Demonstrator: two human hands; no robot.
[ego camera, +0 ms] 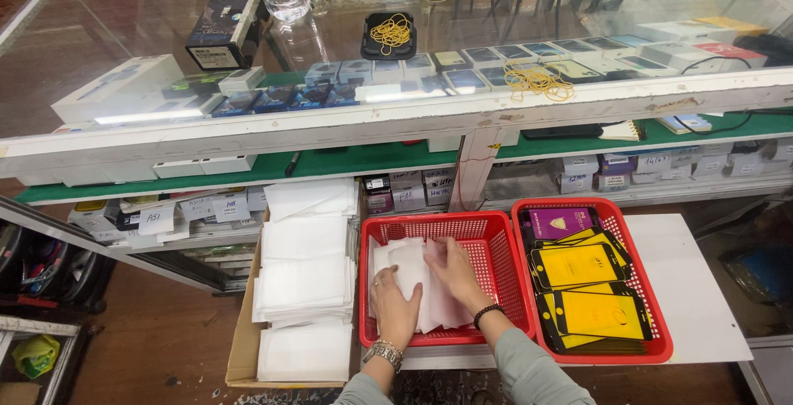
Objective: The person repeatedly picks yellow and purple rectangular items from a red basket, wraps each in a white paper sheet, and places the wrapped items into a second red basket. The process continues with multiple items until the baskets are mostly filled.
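White sleeves [417, 277] lie loosely piled in the left red basket [496, 244], thin, light, limp and slippery. My left hand [395, 306] and right hand [454, 271] press flat on them, fingers spread; edges offer the best pinch.

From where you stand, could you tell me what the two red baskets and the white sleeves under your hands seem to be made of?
Left red basket and right red basket: probably moulded plastic, with glossy rims and lattice walls. White sleeves under the left hand and right hand: probably thin matte paper or foam; they lie flat and look soft-edged.
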